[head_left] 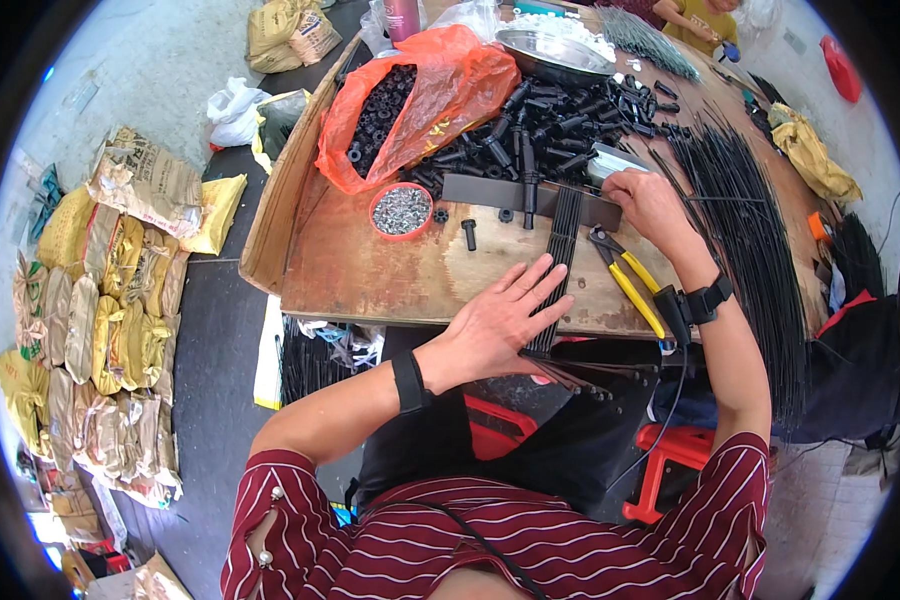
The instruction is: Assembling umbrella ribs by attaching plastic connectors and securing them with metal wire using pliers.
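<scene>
My left hand (500,322) lies flat with its fingers spread across the near part of a narrow bundle of thin black rods (567,215), whose ends stick out past the table edge. Closed in a pinch, my right hand (652,207) is at the right end of a flat grey metal strip (485,190); whatever is between its fingertips is too small to make out. A pale, shiny box-like piece (615,162) sits just beyond it. Cutting pliers with yellow handles (638,290) rest below my right wrist. One black plastic fitting (470,235) lies left of the bundle.
A red dish (375,212) holds small metal pieces. Behind it are an orange plastic bag (450,75) and a heap of black fittings (560,125). Long black rods (735,215) cover the table's right side. Another person (705,22) works at the far right.
</scene>
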Motion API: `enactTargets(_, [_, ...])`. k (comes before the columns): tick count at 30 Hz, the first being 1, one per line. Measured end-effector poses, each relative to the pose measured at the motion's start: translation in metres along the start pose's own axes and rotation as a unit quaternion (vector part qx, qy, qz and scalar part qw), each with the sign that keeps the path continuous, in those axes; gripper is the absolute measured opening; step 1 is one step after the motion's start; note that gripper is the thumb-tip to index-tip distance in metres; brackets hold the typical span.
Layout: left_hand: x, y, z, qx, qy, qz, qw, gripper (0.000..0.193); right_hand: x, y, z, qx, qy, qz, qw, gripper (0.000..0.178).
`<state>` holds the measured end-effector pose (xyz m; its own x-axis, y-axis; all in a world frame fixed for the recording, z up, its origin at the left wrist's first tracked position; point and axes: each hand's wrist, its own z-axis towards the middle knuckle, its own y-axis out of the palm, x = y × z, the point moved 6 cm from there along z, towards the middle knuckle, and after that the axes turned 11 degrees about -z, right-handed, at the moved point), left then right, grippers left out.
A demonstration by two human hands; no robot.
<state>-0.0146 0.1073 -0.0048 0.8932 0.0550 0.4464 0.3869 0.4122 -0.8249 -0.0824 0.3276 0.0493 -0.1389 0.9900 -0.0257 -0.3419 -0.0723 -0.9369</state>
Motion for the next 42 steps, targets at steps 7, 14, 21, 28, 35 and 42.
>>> enactTargets(7, [-0.001,-0.001,-0.001,-0.003,0.001,0.006,1.0,0.086,-0.004,0.003,0.001,-0.012,0.005,0.001,1.0,0.012])
enactTargets(14, [0.0,-0.001,-0.001,0.003,0.013,0.016,1.0,0.085,-0.002,0.007,0.0,0.008,0.002,-0.003,1.0,0.012])
enactTargets(21, [0.001,-0.002,-0.001,0.006,0.011,0.011,1.0,0.082,-0.004,0.006,0.001,0.005,-0.002,-0.007,1.0,0.012])
enactTargets(28, [0.001,-0.002,0.0,-0.022,0.002,0.035,0.999,0.083,-0.006,0.007,0.003,0.024,-0.028,-0.001,0.999,0.012])
enactTargets(35, [0.001,-0.002,-0.002,-0.005,0.005,0.017,1.0,0.086,-0.011,0.007,0.006,0.015,-0.028,-0.007,0.999,0.01])
enactTargets(42, [0.001,-0.001,-0.001,-0.008,0.005,0.012,1.0,0.088,-0.013,0.011,0.009,0.036,-0.05,0.012,0.998,0.01])
